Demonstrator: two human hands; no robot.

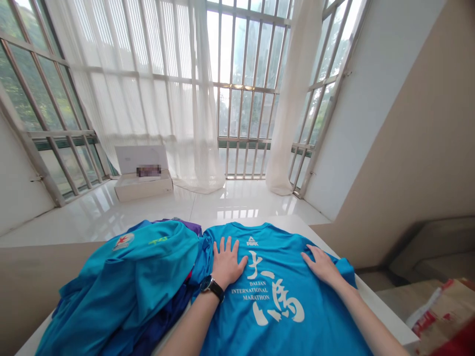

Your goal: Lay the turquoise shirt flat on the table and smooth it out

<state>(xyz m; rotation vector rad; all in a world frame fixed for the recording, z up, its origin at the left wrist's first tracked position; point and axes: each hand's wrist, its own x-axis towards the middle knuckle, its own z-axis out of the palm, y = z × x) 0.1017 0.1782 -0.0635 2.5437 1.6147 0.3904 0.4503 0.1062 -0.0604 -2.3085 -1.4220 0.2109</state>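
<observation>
A blue T-shirt (282, 257) with white lettering lies spread on a white table, its collar towards the window. My left hand (227, 262) rests flat on the shirt's left upper part, fingers spread, a black watch (212, 288) on the wrist. On the right side near the sleeve, my right hand (321, 263) lies on the fabric with its fingers stretched out. Neither hand grips anything. Left of the shirt is a heaped pile of clothes (122, 277), blue-green on top with dark blue and purple showing beneath; it touches the shirt's left sleeve.
Beyond the table, a white box (144, 187) stands on the glossy window sill (208, 203). Sheer curtains (148, 89) hang before barred windows. At the lower right are a paper bag (445, 311) and a dark grey piece of furniture (434, 247).
</observation>
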